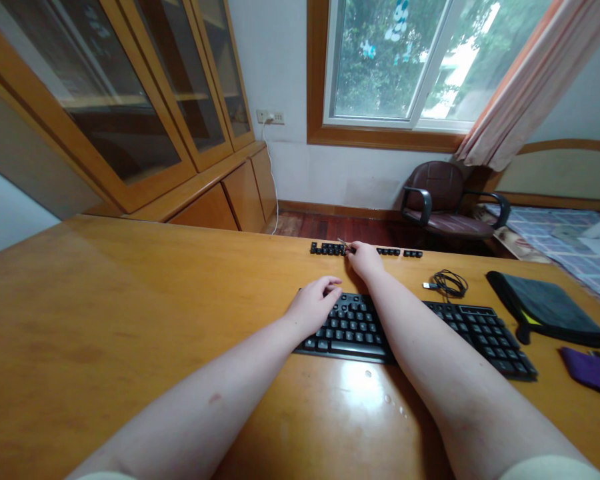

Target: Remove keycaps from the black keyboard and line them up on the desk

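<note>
A black keyboard (355, 330) lies on the wooden desk, with bare spots in its top row where keycaps are gone. My left hand (313, 303) rests on its upper left corner, fingers loosely bent and apart, holding nothing. My right hand (365, 259) reaches over the keyboard to the desk's far edge, where loose black keycaps (327, 250) stand in rows. Its fingers are closed on a thin metal tool (343, 241), whose kind is too small to make out. Further keycaps (413, 253) sit right of that hand. My right forearm hides part of the keyboard.
A coiled black USB cable (447, 285) lies behind the keyboard's right part. To the right are a folded dark grey cloth (550, 307) and a purple pouch (591, 371). Water drops (387, 400) dot the desk in front. An office chair (445, 200) stands beyond the far edge.
</note>
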Demonstrator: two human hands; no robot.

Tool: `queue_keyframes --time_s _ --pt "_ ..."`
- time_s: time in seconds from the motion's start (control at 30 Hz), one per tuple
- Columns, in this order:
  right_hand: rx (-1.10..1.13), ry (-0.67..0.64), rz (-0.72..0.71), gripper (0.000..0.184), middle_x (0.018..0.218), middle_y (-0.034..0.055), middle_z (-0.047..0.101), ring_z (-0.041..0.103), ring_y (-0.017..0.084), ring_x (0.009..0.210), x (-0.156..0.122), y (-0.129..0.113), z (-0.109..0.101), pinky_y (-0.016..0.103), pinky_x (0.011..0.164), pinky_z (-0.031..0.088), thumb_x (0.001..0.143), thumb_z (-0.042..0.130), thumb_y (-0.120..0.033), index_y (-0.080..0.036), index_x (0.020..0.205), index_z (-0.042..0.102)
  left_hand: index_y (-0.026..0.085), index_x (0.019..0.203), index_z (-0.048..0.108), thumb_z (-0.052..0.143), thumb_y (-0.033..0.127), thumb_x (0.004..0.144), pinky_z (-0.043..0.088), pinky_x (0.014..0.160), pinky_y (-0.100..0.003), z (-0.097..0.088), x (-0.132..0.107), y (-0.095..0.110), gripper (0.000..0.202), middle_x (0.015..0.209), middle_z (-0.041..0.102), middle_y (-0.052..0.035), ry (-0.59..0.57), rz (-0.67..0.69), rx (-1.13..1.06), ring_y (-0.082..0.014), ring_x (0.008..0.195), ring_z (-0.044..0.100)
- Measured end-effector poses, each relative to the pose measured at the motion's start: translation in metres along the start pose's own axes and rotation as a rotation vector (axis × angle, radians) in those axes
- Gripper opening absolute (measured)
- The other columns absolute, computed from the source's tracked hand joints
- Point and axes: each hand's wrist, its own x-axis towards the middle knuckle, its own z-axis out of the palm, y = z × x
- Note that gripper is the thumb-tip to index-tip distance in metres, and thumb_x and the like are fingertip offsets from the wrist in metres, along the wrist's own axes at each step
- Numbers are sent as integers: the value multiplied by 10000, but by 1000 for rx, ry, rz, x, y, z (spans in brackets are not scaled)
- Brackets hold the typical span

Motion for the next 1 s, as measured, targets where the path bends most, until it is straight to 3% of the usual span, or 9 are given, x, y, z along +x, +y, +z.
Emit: queue_keyframes --time_s 1.0 --pt "17 -6 -4 225 927 81 694 612 195 853 2 2 4 258 724 425 818 515 -300 -216 951 676 238 1070 596 467 348 855 459 873 -282 0 0 2 274 990 667 -11 -1 -7 26 -161 936 605"
